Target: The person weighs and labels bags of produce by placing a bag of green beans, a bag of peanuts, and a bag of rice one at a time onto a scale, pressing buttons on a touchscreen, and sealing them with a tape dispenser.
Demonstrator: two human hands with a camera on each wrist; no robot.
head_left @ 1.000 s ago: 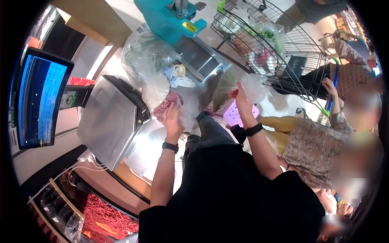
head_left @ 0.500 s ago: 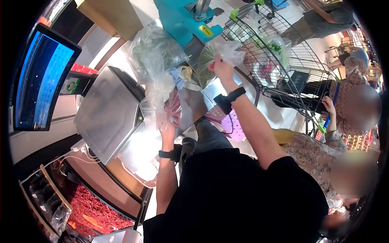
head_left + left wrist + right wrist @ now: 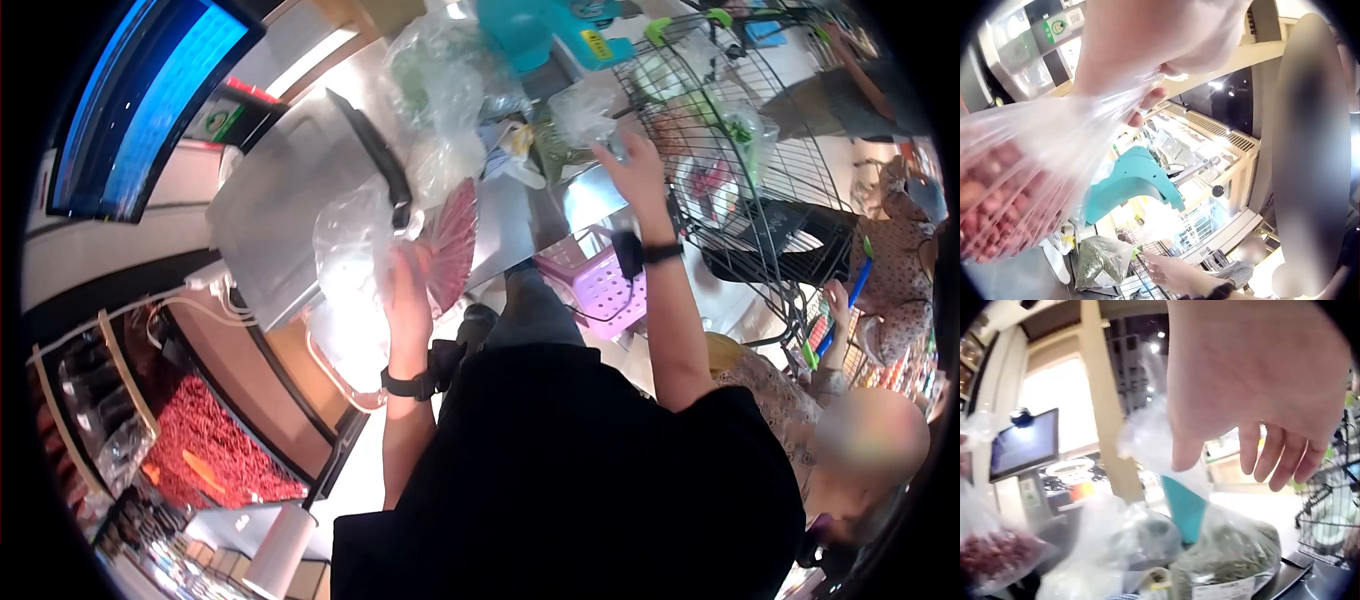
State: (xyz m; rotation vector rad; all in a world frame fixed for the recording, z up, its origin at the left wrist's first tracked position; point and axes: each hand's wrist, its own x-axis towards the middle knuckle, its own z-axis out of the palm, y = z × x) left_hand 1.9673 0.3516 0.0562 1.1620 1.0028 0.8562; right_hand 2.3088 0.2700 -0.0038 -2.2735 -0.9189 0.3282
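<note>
My left hand [image 3: 405,300] grips the gathered neck of a clear plastic bag of small red, nut-like pieces [image 3: 455,230]. In the left wrist view, that bag [image 3: 1007,206] hangs with its plastic stretched into folds toward the fingers. To the right, my right hand [image 3: 640,180] has its fingers spread and holds nothing. It hovers close to a clear bag of green contents [image 3: 565,150] on the metal counter. The right wrist view shows this green bag [image 3: 1235,556] with a white label, lying below the loose fingers.
A flat metal scale [image 3: 290,210] stands at left beneath a monitor [image 3: 150,90]. Behind are a large clear bag [image 3: 440,80] and a teal machine [image 3: 555,35]. A wire cart [image 3: 760,190] and people are at right, a pink basket [image 3: 605,290] below the counter's edge.
My right hand has carried the green bag onto the counter beside the teal machine and let go. The left hand has lifted the red bag by its neck, moving it nearer the scale.
</note>
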